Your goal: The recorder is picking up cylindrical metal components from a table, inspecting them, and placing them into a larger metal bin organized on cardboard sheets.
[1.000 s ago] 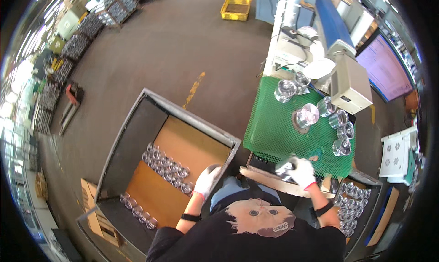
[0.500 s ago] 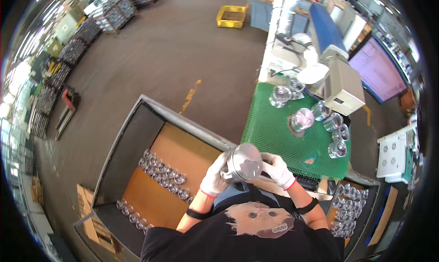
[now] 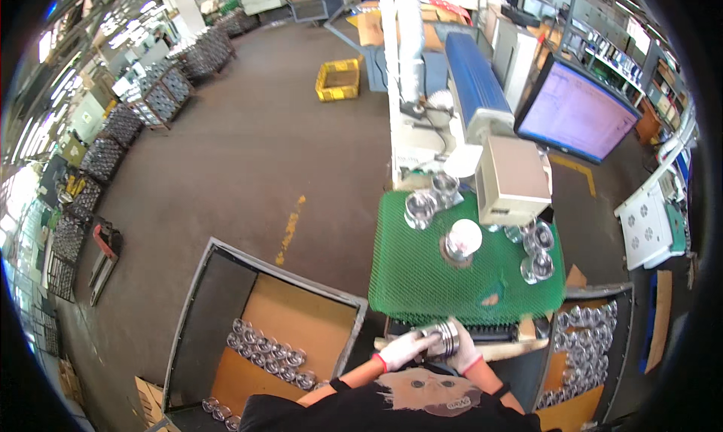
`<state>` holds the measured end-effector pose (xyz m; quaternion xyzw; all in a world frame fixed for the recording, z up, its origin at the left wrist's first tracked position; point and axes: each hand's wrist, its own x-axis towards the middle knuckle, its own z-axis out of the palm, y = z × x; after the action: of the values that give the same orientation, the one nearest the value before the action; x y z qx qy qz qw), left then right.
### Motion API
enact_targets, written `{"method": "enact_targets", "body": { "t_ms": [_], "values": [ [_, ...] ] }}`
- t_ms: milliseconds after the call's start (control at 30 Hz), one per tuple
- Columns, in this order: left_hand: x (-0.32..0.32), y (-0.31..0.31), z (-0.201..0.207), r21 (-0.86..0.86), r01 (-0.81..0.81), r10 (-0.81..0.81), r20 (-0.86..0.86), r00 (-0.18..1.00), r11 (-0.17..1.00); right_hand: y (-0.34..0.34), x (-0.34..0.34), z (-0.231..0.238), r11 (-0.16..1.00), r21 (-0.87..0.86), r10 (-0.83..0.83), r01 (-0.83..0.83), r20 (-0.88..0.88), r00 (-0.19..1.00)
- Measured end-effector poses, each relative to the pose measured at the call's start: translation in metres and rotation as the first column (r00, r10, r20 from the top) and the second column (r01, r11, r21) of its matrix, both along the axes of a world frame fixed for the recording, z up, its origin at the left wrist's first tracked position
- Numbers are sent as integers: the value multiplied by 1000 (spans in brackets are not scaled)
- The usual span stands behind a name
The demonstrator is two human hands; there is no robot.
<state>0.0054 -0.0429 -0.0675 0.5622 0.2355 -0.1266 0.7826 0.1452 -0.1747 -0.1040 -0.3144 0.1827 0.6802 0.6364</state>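
Note:
In front of my chest I hold a silvery metal piston (image 3: pixel 444 339) with grooves around its side. My left hand (image 3: pixel 407 349), in a white glove with a red cuff, grips one side of it. On the opposite side, my gloved right hand (image 3: pixel 466 347) wraps round it. Just beyond them lies a green mesh mat (image 3: pixel 422 281) on a bench. One piston (image 3: pixel 464 238) stands there on a round base in the middle. Two more pistons (image 3: pixel 420 208) sit at the mat's far left, and several others (image 3: pixel 538 268) along its right side.
A large bin (image 3: pixel 197 319) with rows of pistons stands at left, another bin (image 3: pixel 626 334) of pistons at right. A beige box-shaped machine head (image 3: pixel 515 180) on a blue arm overhangs the mat. Beyond are a monitor (image 3: pixel 576 108) and a yellow crate (image 3: pixel 337 81).
My view has tilted up, showing more of the bench and monitor. The piston in my hands has turned, its grooved side now facing up, and sits closer to my body.

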Motion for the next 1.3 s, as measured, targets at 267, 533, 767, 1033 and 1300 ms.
{"method": "enact_targets", "body": {
  "t_ms": [267, 533, 767, 1033, 1300],
  "values": [
    [6, 13, -10, -165, -309, 270, -224, 936, 937, 16, -1, 41, 997, -57, 72, -57, 304, 950],
    [-1, 10, -72, -274, -671, 539, -425, 727, 689, 24, 2, 4, 989, -81, 145, -121, 634, 760],
    [-17, 12, -69, -424, -720, 516, -506, 691, 549, 18, -11, -2, 971, -78, 230, -228, 578, 783],
    [-26, 11, -51, -484, -785, 618, -496, 610, 387, 10, 11, 28, 947, -79, 267, -312, 736, 622],
    [-22, -5, -22, -316, -737, 725, -178, 665, 598, 55, -8, 78, 836, -298, 306, -460, 950, -61]
  ]
}}
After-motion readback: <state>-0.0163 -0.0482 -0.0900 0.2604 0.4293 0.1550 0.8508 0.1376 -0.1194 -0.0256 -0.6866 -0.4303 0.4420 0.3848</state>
